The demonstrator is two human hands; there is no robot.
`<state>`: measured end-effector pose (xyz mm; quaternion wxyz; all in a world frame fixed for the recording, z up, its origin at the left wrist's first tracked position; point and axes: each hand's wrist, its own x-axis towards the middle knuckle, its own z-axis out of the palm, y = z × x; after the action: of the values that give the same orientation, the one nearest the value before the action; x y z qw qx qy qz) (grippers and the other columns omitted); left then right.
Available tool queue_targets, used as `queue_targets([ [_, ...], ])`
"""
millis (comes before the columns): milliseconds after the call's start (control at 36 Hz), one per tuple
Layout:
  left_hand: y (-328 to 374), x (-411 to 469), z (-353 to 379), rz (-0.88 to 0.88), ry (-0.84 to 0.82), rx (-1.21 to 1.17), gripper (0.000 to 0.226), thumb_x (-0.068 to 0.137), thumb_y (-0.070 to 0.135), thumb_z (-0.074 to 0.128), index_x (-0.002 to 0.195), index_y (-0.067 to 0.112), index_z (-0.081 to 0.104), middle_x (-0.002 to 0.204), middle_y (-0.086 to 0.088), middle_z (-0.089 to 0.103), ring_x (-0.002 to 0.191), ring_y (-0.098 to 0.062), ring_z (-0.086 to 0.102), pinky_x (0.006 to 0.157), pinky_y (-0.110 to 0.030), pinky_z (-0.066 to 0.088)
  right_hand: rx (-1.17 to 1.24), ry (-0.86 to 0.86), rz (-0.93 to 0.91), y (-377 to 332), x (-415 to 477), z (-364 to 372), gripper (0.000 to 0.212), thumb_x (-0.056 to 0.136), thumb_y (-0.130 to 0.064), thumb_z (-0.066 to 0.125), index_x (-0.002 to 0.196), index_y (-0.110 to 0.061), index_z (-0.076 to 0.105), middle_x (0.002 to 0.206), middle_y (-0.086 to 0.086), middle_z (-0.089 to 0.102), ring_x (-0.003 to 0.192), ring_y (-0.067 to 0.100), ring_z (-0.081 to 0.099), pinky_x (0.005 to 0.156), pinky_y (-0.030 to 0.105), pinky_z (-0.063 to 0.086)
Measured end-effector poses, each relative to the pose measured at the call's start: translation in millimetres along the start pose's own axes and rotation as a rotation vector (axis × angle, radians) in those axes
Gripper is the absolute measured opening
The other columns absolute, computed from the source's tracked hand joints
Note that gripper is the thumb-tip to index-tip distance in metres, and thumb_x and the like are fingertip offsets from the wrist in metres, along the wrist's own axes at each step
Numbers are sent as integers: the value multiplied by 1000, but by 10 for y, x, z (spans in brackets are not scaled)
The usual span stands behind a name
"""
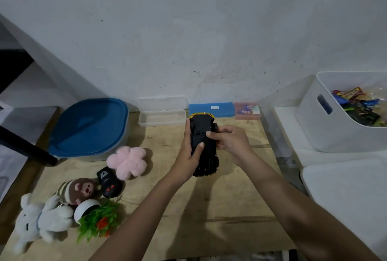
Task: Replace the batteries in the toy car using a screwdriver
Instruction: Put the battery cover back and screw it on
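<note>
The toy car (202, 127) is turned upside down above the wooden table (230, 208), its black underside facing me and yellow bodywork showing at both ends. My left hand (189, 152) holds it along the left side with the thumb across the underside. My right hand (229, 142) grips the right side near a wheel, thumb pressing on the middle of the underside. No screwdriver or loose batteries are visible.
A black remote control (109, 183) lies left of the car among a pink plush flower (127, 161), plush toys (41, 219) and a small fake plant (98, 219). A blue-lidded container (88, 129), an open clear case (162, 112), a blue case (211, 109) and a white bin (343, 112) line the back and right.
</note>
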<state>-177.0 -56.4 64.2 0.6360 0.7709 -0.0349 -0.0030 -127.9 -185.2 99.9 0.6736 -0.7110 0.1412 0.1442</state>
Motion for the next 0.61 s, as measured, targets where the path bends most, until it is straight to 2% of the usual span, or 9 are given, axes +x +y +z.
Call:
queue_targets([
  [56,29,19,-25,2,-7,26,69,98,18,41,130,56,-6,138,35,17,132,7,29,107,-18,29,-16,9,-13,-16,-8,10,19,70,-11,79,83,-5,67,92,16,71,87,30,69,81,45,57],
  [111,55,26,-40,10,-8,60,67,95,26,41,132,56,-7,136,37,18,130,12,28,106,-16,28,-27,30,-24,-45,-10,31,18,70,-11,79,82,-5,67,90,16,71,85,30,70,80,45,58],
  [194,68,33,-48,3,-10,102,67,92,32,40,133,55,-8,135,36,21,131,5,28,110,-23,27,-38,54,-28,-78,-19,56,17,70,-11,78,83,-6,68,89,15,71,84,28,70,78,41,58],
  [250,67,43,-60,3,-14,111,68,94,28,40,136,51,-8,137,34,23,130,9,29,110,-25,27,-23,56,-28,-90,-33,74,17,70,-11,78,83,-5,68,89,15,71,83,27,69,76,40,59],
  [306,78,61,-83,11,-20,115,69,95,26,40,140,45,-7,142,24,27,132,6,30,112,-27,28,-1,62,-20,-112,-45,90,17,71,-11,76,83,-3,67,89,15,71,83,26,69,73,39,59],
  [389,119,87,-116,15,-18,104,68,95,25,40,138,50,-6,148,13,25,135,-2,30,113,-27,27,47,23,-12,-169,-67,87,16,73,-11,76,83,-3,65,84,12,70,80,23,69,67,34,59],
  [472,148,113,-131,9,1,77,68,97,20,40,132,55,-6,149,17,19,138,-4,26,114,-27,25,70,-37,-34,-215,-76,70,19,75,-14,76,87,-3,66,86,9,70,83,21,69,67,29,58],
  [556,169,128,-130,-9,2,32,70,99,12,40,133,51,-7,142,30,14,137,-3,25,112,-21,26,66,-54,-46,-224,-60,42,28,75,-20,76,95,-3,67,93,10,71,86,21,69,67,26,57],
  [611,177,123,-127,-33,3,-17,70,99,10,39,136,45,-9,140,32,13,134,0,26,106,-9,29,71,-74,-41,-212,-30,22,25,78,-24,74,94,-6,66,91,6,70,82,17,67,63,22,55],
])
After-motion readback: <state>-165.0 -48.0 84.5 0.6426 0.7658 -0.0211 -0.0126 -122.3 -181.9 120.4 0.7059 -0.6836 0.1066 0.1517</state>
